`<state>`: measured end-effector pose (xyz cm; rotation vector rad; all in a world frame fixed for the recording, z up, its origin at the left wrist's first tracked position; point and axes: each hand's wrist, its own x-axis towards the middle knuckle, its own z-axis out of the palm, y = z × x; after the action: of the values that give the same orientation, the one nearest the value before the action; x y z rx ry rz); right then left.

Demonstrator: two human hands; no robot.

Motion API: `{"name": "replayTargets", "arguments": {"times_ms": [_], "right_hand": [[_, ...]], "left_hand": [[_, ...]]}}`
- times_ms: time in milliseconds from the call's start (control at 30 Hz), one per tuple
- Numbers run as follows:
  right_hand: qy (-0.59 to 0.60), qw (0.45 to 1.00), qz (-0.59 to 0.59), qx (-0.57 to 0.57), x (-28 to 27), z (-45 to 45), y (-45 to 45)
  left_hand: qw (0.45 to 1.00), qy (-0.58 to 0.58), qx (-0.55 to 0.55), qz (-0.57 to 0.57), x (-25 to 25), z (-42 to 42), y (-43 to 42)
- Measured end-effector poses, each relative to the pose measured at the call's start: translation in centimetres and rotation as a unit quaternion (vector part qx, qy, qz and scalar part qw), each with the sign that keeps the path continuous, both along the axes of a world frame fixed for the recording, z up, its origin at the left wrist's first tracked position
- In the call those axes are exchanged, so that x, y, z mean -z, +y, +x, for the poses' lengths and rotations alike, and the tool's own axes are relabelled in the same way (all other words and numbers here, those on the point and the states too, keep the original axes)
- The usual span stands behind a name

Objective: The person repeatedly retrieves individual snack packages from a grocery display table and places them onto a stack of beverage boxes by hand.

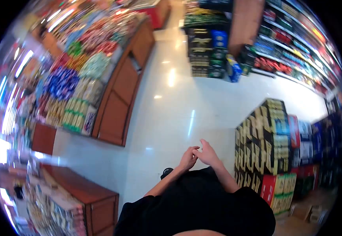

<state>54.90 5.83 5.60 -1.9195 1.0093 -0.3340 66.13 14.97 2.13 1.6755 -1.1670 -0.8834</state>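
Note:
In front of my black shirt (194,200), my left hand (187,159) and my right hand (207,154) meet fingertip to fingertip above the floor. The left hand's fingers are bent and pressed together, and nothing shows in them. My right hand has its fingers apart, one stretched up and forward; it holds nothing that I can see. The tip of a dark shoe (167,172) shows below my left forearm.
A wooden display counter (117,96) heaped with colourful packets (62,83) stands ahead left; another wooden counter (100,208) is at lower left. Stacked black-and-gold cartons (257,145) rise close on my right. More cartons (200,51) and stocked shelves (293,47) stand beyond the shiny floor (167,110).

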Motion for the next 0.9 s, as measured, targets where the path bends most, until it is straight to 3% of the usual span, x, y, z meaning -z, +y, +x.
{"name": "replayTargets", "arguments": {"times_ms": [67,200,400,700,833,900], "right_hand": [[0.007,0.988,0.122,-0.093,-4.5,4.7,2.5],[0.045,0.972,0.012,-0.23,-2.8,12.1,4.7],[0.084,0.896,0.142,-0.412,-3.8,23.8,6.2],[0.006,0.847,0.082,-0.525,-2.7,44.8,8.6],[0.064,0.806,0.14,-0.571,-4.7,54.3,7.9],[0.081,0.803,0.105,-0.582,-6.3,58.1,7.8]], "left_hand": [[0.997,0.0,-0.074,-0.017,1.9,3.6,2.6],[0.977,0.061,-0.204,-0.023,0.9,9.1,6.6],[0.919,0.136,-0.365,-0.057,-1.6,15.6,10.4],[0.863,0.134,-0.487,-0.022,0.0,33.4,13.4],[0.853,0.096,-0.512,0.005,-0.9,41.2,13.8],[0.851,0.052,-0.521,0.03,-1.8,44.8,14.2]]}}
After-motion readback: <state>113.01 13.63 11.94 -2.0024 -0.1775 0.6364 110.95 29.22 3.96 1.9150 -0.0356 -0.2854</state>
